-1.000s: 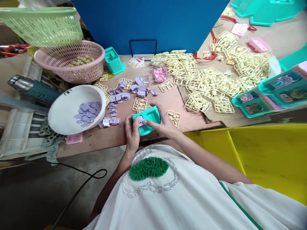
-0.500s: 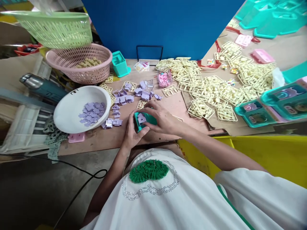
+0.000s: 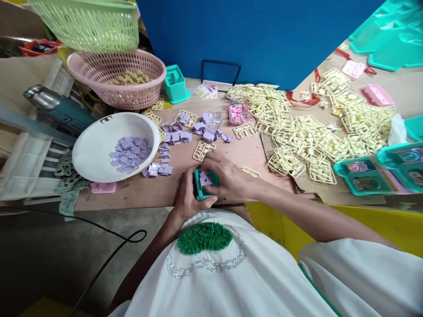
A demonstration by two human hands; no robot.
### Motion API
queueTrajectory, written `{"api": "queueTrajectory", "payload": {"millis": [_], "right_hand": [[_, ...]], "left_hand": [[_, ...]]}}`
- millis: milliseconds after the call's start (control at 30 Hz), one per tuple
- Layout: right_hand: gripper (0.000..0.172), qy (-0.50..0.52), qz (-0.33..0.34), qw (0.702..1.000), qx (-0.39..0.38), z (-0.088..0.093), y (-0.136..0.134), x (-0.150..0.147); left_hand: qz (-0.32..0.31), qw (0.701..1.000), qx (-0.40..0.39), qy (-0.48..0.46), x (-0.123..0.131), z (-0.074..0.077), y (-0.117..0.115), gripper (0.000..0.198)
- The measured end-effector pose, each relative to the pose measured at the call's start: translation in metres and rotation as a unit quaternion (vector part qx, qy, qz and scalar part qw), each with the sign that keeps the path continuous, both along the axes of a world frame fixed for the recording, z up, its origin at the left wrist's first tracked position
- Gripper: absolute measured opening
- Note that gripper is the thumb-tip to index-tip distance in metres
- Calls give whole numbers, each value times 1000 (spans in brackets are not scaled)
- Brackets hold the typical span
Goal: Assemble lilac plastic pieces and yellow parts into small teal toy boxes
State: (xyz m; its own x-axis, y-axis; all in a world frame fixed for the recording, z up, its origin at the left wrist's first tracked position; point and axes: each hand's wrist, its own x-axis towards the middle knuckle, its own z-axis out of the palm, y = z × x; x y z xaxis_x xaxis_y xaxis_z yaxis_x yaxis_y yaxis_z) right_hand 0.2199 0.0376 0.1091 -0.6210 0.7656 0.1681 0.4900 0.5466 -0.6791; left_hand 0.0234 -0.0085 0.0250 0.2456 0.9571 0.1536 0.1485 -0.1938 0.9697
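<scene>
Both my hands hold a small teal plastic box (image 3: 199, 187) at the near edge of the wooden table (image 3: 238, 147). My left hand (image 3: 187, 198) cups it from below and the left. My right hand (image 3: 228, 178) wraps over its top, fingers closed around it. A small lilac plastic part (image 3: 205, 180) sits on the teal box's upper face between my thumbs. Loose lilac parts (image 3: 176, 134) lie scattered on the table just beyond my hands.
A white bowl (image 3: 95, 145) with lilac pieces stands left, with a pink basket (image 3: 125, 94) and a green basket (image 3: 86, 22) behind it. Cream plastic sprues (image 3: 297, 127) cover the right side. Teal toy housings (image 3: 370, 176) sit far right. A yellow bin (image 3: 390, 224) lies below the table edge.
My hands have turned the teal box and closed over it, so most of it is now covered. The camera view has shifted so the table sits further right and lower.
</scene>
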Motion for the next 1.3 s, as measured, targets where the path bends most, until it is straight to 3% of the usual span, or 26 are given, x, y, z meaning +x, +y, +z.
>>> {"api": "queueTrajectory", "payload": {"millis": [267, 433, 567, 667, 733, 833, 1000, 1133, 1300], "right_hand": [[21, 73, -55, 996, -23, -20, 10, -2], [23, 58, -12, 997, -41, -17, 22, 0], [22, -56, 51, 997, 19, -2, 30, -4], [17, -207, 111, 968, 87, 16, 26, -12], [8, -275, 108, 949, 109, 24, 22, -18], [14, -290, 130, 943, 100, 29, 24, -25], [12, -290, 218, 931, 38, 37, 50, -30], [13, -382, 250, 888, 57, 53, 51, -38], [27, -487, 217, 837, 123, 66, 24, -47]], "left_hand": [[45, 999, -6, -9, 11, -3, 3, 80], [46, 999, 2, -16, 11, -5, 2, 81], [46, 999, 28, -6, 10, -7, 7, 78], [44, 998, 45, 12, 9, -7, 10, 74], [50, 997, 55, 29, 9, -7, 11, 66], [56, 995, 68, 38, 10, -7, 11, 59], [60, 996, 57, 36, 9, -10, 11, 69], [50, 997, 52, 34, 8, -12, 13, 68], [60, 994, 85, 36, 11, -15, 15, 65]]}}
